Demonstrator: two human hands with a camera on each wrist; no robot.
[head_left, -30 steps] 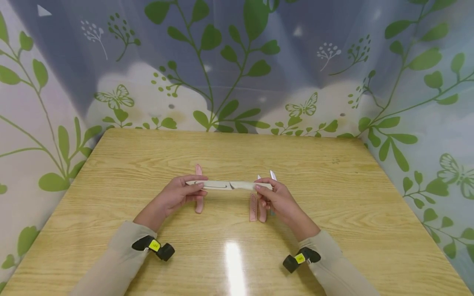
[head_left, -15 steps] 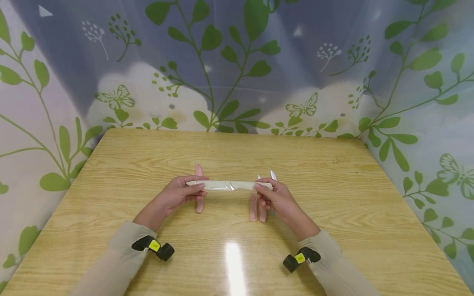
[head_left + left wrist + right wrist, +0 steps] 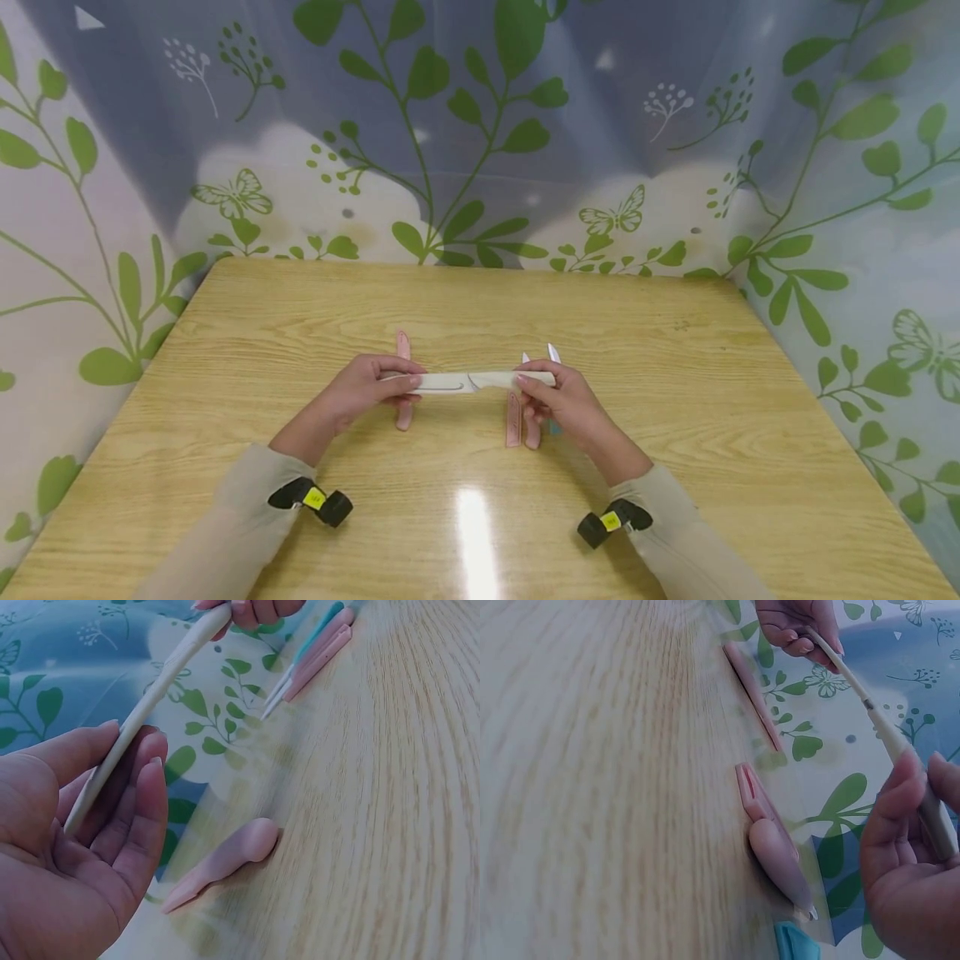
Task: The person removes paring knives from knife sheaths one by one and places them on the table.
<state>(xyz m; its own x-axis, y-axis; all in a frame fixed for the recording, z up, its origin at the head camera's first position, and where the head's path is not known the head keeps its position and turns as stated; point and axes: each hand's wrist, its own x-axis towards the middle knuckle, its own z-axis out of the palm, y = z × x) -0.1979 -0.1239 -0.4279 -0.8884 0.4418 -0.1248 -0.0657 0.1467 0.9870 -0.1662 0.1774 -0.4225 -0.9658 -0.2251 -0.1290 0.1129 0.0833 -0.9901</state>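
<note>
A cream-handled knife [image 3: 493, 381] with a cream sheath [image 3: 444, 383] over its blade is held level above the table. My left hand [image 3: 358, 393] pinches the sheath end between thumb and fingers. At the other end, my right hand [image 3: 566, 404] grips the handle. A thin dark line of blade shows where sheath and handle meet. Below my left hand lies a pink sheathed knife [image 3: 225, 859]. Under my right hand are a pink sheath [image 3: 513, 423], a pink-handled knife [image 3: 776, 855] with its blade bare, and a teal-handled knife [image 3: 319, 634], also bare-bladed.
The wooden table [image 3: 300, 308] reaches back to a leaf-patterned curtain [image 3: 480, 125], which also hangs at both sides. A bright reflection lies on the near tabletop. Each sleeve carries a black wrist camera [image 3: 335, 508].
Both hands and the sheathed cream knife have shifted very slightly down and to the right. The grip of each hand looks the same. The things on the table lie as before.
</note>
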